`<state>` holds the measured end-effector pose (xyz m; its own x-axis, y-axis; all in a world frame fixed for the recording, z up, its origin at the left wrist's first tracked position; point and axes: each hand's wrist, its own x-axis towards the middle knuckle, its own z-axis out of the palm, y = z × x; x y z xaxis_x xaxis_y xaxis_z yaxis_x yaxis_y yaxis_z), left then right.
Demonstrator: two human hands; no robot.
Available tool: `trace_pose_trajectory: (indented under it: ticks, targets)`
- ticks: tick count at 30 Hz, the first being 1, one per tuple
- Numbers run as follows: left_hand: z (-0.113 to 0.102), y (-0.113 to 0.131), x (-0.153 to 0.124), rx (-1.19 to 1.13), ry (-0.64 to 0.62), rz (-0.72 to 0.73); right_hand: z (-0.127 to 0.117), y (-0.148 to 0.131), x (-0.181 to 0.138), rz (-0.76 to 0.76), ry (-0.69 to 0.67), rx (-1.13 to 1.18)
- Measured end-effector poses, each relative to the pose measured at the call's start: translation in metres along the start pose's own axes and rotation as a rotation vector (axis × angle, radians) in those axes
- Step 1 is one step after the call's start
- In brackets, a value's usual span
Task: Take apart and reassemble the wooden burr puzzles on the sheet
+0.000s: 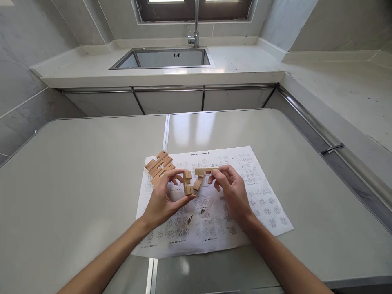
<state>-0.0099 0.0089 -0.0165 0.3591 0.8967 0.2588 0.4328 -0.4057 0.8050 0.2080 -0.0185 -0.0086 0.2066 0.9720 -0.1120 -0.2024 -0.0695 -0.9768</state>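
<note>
The left hand is curved in a wide C, thumb and fingertips gripping the ends of an upright, notched, light-brown wooden block. To its right, the right hand is mostly closed, thumb and forefinger pinching the right end of a slim, pale wooden bar, held level. A short, tilted wooden piece shows just nearer than the bar, above the printed white paper sheet; whether it touches the bar is unclear. Flat, notched brown wooden pieces lie together at the sheet's far left.

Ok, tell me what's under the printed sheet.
The printed sheet lies on the table. A metal strip shows beyond its far and near edges; whatever lies beneath the paper between them is covered, so I can't tell.
</note>
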Motion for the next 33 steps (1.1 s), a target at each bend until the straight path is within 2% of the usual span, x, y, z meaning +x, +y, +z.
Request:
trace_pose_trajectory:
  ticks: [4, 8, 16, 21, 28, 33]
  targets:
    - [0.002, 0.0, -0.001, 0.097, 0.011, 0.057, -0.004, 0.002, 0.004, 0.046, 0.059, 0.022]
    - [0.003, -0.004, -0.003, 0.156, -0.015, 0.04, -0.006, 0.004, 0.005, 0.022, 0.078, -0.038]
    - [0.004, -0.008, -0.003, 0.197, -0.053, -0.002, -0.005, 0.012, 0.005, -0.125, 0.033, -0.424]
    - [0.004, -0.007, -0.003, 0.216, -0.068, 0.006, -0.003, 0.013, 0.004, -0.19, 0.027, -0.548]
    - [0.004, -0.007, -0.002, 0.222, -0.115, 0.044, -0.004, 0.015, 0.004, -0.182, 0.043, -0.656]
    - [0.004, -0.005, -0.001, 0.224, -0.131, 0.088, -0.006, 0.012, 0.005, -0.135, 0.015, -0.621]
